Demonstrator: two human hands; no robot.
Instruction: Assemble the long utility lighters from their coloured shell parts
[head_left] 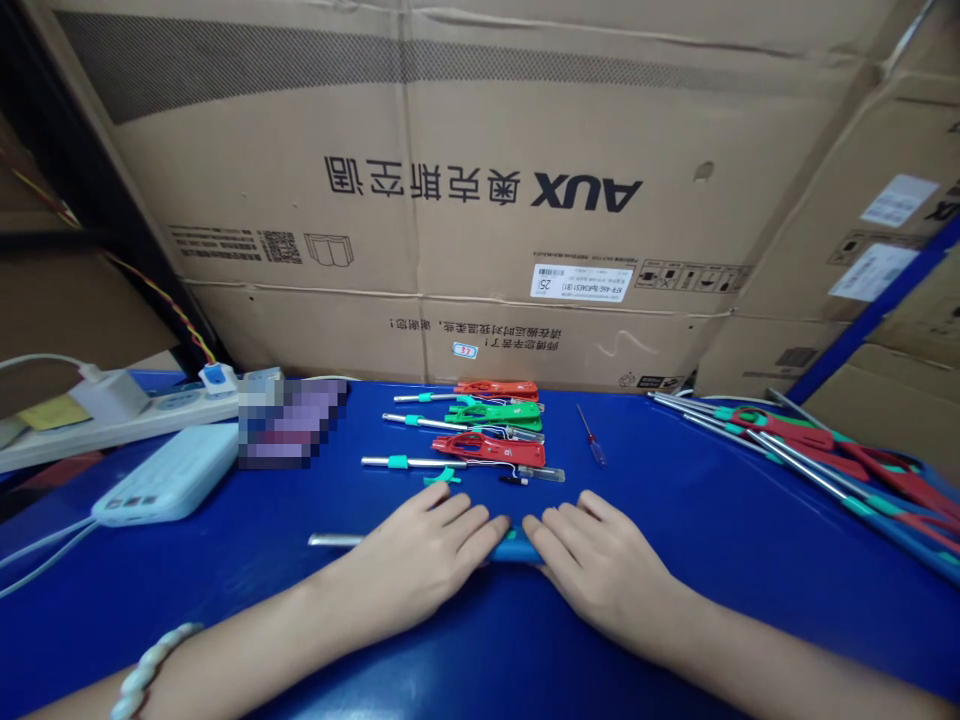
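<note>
Both hands are on a blue long-necked gas lighter [516, 546] lying crosswise in front of me, its metal tube pointing left. The fingers of my left hand [439, 545] close round its tube end. My right hand [604, 560] grips the handle end, which is mostly hidden by the fingers. Beyond them lie partly assembled lighters with open casings: a red one [487, 450], a green one [495, 412] and an orange one [499, 388]. Each has a metal tube, thin wires and a clear tank. A small teal trigger piece [442, 477] and a black part [513, 481] lie nearest the hands.
A small screwdriver [594, 445] lies right of the parts. Several lighters [840, 460] are heaped at the far right. On the left are a pale blue power bank [169, 475] with cables and a white power strip [172, 405]. A cardboard wall [450, 250] stands behind.
</note>
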